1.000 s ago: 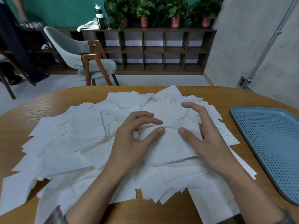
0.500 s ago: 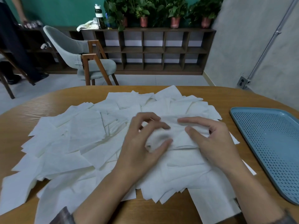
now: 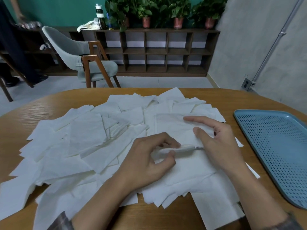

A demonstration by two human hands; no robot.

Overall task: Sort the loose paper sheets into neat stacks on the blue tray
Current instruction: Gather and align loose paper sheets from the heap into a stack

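- We see loose white paper sheets [image 3: 86, 135] spread in an overlapping heap across most of the wooden counter [image 3: 216, 95], lying at many angles with corners sticking out.
- Our left hand [image 3: 149, 160] sits over the near middle of the heap, its thumb and curled fingers pinching together on the rolled-up near edge of one sheet [image 3: 171, 128].
- Our right hand [image 3: 219, 143] is just beside it, on the same sheet. The thumb lies on the near face and the index finger reaches along the far side, so the paper is nipped between them.
- That sheet looks raised a little off the heap between the two hands. We cannot tell whether it is one sheet or several together.
- The blue tray [image 3: 274, 146], perforated across its floor, lies on the counter to the right of the heap. It is near the right hand but touches neither the hand nor the sheets.
- Beyond the counter stands a grey chair [image 3: 79, 52] with wooden legs. Behind it a dark open shelf [image 3: 157, 52] carries potted plants [image 3: 146, 12] and a bottle [image 3: 99, 17] on top.
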